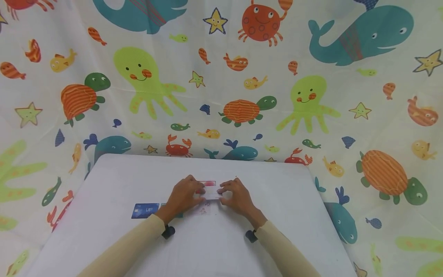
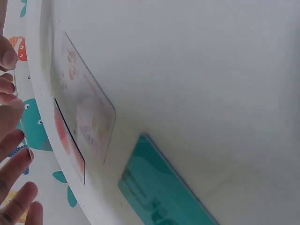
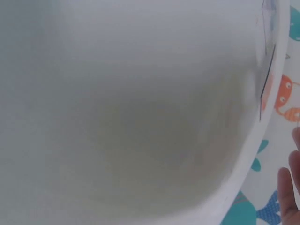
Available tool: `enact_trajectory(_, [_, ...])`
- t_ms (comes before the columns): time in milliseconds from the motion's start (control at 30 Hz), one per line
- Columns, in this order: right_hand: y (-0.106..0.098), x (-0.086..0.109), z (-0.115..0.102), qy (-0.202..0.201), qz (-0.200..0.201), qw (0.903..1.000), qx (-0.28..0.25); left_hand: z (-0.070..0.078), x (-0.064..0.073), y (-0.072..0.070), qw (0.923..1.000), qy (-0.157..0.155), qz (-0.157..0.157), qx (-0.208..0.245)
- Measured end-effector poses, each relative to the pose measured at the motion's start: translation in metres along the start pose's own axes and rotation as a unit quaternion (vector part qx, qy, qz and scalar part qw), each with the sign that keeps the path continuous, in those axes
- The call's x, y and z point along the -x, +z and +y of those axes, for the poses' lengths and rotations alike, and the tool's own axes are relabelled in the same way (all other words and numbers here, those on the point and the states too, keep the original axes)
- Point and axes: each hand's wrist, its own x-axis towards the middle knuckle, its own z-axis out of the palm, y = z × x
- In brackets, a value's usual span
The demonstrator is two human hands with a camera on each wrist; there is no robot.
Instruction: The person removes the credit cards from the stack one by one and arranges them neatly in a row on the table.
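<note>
Both hands hold a white card [image 1: 212, 192] by its opposite short ends, above the white table. My left hand [image 1: 185, 195] pinches its left end and my right hand [image 1: 238, 196] pinches the right end. In the left wrist view, the left hand's fingers [image 2: 11, 164] show at the left edge, and the card appears only as a thin edge. Behind the held card lies a red-edged card [image 1: 207, 183], partly covered. Nearer to me is a pale card with pink marks [image 1: 205, 209]. The right wrist view catches only some right fingers [image 3: 288, 192].
A blue card marked VIP [image 1: 145, 211] lies left of the left wrist. Beside it, a teal card [image 2: 161, 187] is partly hidden by that wrist in the head view. A sea-animal patterned cloth [image 1: 214, 69] hangs behind the white table [image 1: 277, 200].
</note>
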Motion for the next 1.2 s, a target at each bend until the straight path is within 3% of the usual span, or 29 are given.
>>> enact_trajectory(333, [-0.004, 0.011, -0.002, -0.001, 0.009, 1.0000, -0.005, 0.006, 0.005, 0.003, 0.9998, 0.016, 0.010, 0.003])
enact_trajectory(567, [-0.004, 0.018, 0.001, 0.011, 0.011, 0.9999, -0.001, 0.011, 0.008, 0.003, 0.9987, 0.021, 0.014, 0.044])
enact_trajectory(1200, [-0.009, 0.034, 0.006, 0.020, 0.013, 0.9997, -0.005, 0.024, 0.011, 0.019, 0.9989, 0.019, 0.022, 0.036])
